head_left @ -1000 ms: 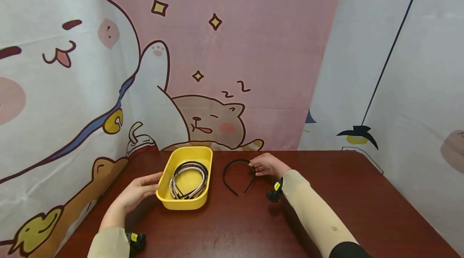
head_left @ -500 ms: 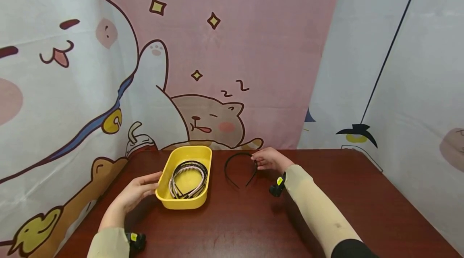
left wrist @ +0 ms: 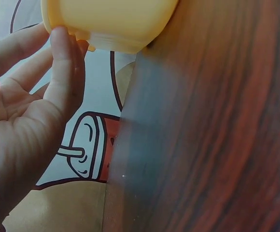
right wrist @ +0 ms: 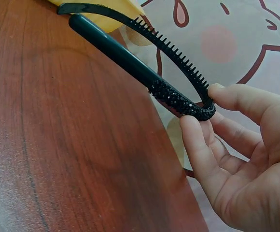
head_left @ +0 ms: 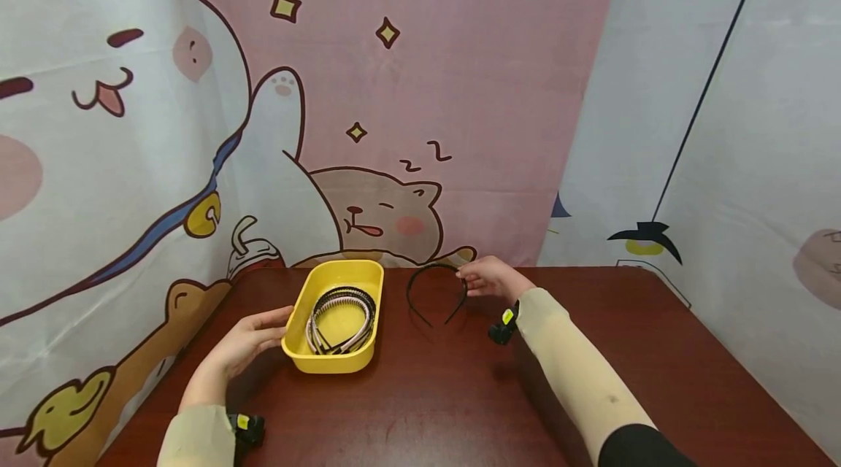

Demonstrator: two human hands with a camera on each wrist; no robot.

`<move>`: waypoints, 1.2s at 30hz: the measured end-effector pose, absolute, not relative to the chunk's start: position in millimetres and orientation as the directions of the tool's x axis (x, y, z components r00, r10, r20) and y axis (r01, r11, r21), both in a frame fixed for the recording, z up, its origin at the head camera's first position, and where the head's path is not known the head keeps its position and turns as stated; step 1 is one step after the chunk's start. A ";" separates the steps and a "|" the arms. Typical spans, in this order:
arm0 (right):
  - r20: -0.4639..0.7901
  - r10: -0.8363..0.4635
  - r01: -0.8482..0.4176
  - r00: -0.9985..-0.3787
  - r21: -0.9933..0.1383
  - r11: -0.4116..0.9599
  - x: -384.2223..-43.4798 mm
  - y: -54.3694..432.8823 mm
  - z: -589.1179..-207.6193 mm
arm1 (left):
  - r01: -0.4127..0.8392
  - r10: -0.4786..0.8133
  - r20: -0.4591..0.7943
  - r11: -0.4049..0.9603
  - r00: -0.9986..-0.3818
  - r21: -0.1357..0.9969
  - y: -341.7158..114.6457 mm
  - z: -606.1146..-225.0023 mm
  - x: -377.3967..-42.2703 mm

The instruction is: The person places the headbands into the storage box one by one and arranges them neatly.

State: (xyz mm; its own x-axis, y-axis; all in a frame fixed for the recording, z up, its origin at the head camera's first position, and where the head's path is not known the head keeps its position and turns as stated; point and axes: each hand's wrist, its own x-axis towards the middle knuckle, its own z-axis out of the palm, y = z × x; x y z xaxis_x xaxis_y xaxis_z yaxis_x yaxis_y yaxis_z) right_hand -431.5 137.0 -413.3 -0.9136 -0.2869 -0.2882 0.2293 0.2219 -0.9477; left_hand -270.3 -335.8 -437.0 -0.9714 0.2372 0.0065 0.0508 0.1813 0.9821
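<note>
My right hand (head_left: 489, 277) pinches a black headband (head_left: 409, 299) by its right side, between thumb and fingertips. In the right wrist view the headband (right wrist: 116, 53) shows comb teeth along its inner side and a glittery beaded stretch close to my fingers. Its two ends point away from the hand. My left hand (head_left: 246, 343) rests its extended fingers against the left side of a yellow plastic basket (head_left: 377, 306). In the left wrist view those fingertips (left wrist: 59, 36) touch the basket's outer wall near the rim. Several black and pale pink headbands (head_left: 344, 300) lie together inside the basket.
The reddish-brown wooden table (head_left: 420, 394) runs back to a pink and white cartoon-printed cloth (head_left: 499, 109). More of this printed cloth hangs along the left and right sides. A small black wrist camera (head_left: 246, 430) sits on the left wrist.
My right hand has moved slightly away and to the right with the headband, whose ends now appear higher in the head view. The left hand keeps its place on the basket.
</note>
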 end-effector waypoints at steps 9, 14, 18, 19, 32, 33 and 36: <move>-0.270 -0.283 0.207 -0.920 -0.950 0.233 -432.6 137.1 -398.7 | 0.060 0.250 0.014 0.177 -0.968 0.982 -336.0 -439.3 -271.1; -0.257 -0.285 0.193 -0.923 -0.953 0.235 -433.8 137.4 -385.8 | 0.052 0.243 0.010 0.167 -0.970 0.985 -335.1 -439.5 -271.0; -0.250 -0.282 0.186 -0.926 -0.954 0.233 -434.0 137.9 -375.9 | 0.051 0.244 0.009 0.167 -0.970 0.985 -334.5 -438.2 -270.8; -0.247 -0.284 0.183 -0.927 -0.955 0.233 -433.8 137.9 -373.9 | 0.051 0.243 0.009 0.168 -0.970 0.984 -334.6 -438.0 -270.6; -0.234 -0.274 0.171 -0.933 -0.957 0.235 -431.7 134.8 -363.2 | 0.042 0.225 -0.002 0.190 -0.974 0.981 -336.2 -441.2 -271.4; -0.233 -0.275 0.171 -0.933 -0.958 0.231 -432.4 134.3 -364.3 | 0.045 0.226 0.000 0.190 -0.974 0.981 -335.9 -441.6 -271.9; -0.235 -0.272 0.178 -0.933 -0.960 0.217 -433.6 133.1 -366.3 | 0.057 0.235 0.010 0.195 -0.972 0.979 -335.0 -441.1 -272.9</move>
State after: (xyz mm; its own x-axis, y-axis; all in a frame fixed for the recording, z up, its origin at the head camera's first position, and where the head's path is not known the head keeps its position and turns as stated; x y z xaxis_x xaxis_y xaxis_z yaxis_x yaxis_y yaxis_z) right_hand -433.6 133.1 -366.3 -0.9332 -0.2723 -0.2346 0.1781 0.2166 -0.9599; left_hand -272.9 -335.0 -441.1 -0.9720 0.2346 0.0098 0.0570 0.1952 0.9791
